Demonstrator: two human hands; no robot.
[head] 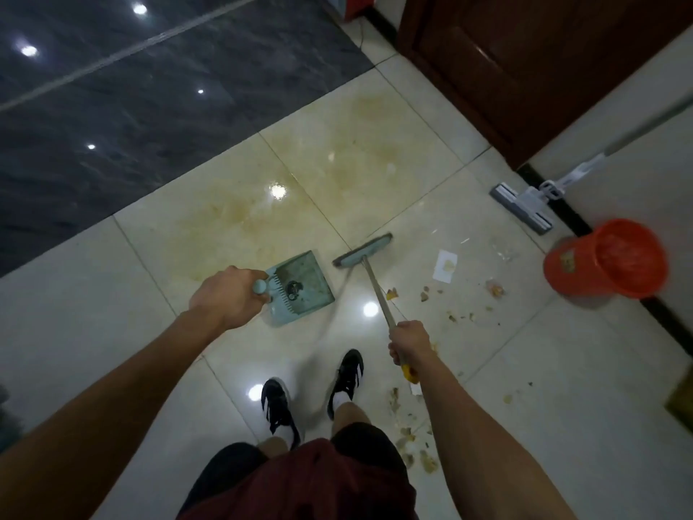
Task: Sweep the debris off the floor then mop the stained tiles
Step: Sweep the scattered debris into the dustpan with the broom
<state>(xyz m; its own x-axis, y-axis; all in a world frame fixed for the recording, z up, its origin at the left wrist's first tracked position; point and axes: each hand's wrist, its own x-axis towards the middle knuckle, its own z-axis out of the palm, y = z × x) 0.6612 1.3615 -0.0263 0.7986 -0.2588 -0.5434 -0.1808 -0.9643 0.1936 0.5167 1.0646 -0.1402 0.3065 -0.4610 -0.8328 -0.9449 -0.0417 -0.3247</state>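
Observation:
My left hand point(225, 296) grips the handle of a pale green dustpan point(300, 285), whose tray faces away from me over the cream tiles. My right hand point(408, 341) is closed on the thin shaft of a broom point(363, 250), its green head low just right of the dustpan. Scattered debris point(461, 313) lies to the right of the broom, with a white paper scrap point(445, 266) beyond it and more crumbs point(410, 441) by my right foot. A yellowish stain point(337, 170) spreads over the tiles ahead. A flat mop point(523, 206) leans at the wall on the right.
An orange bucket point(603, 258) stands by the right wall near the mop. A dark wooden door point(525, 61) is ahead on the right. Dark glossy floor point(131, 106) fills the upper left. My black shoes point(311, 392) stand just behind the dustpan.

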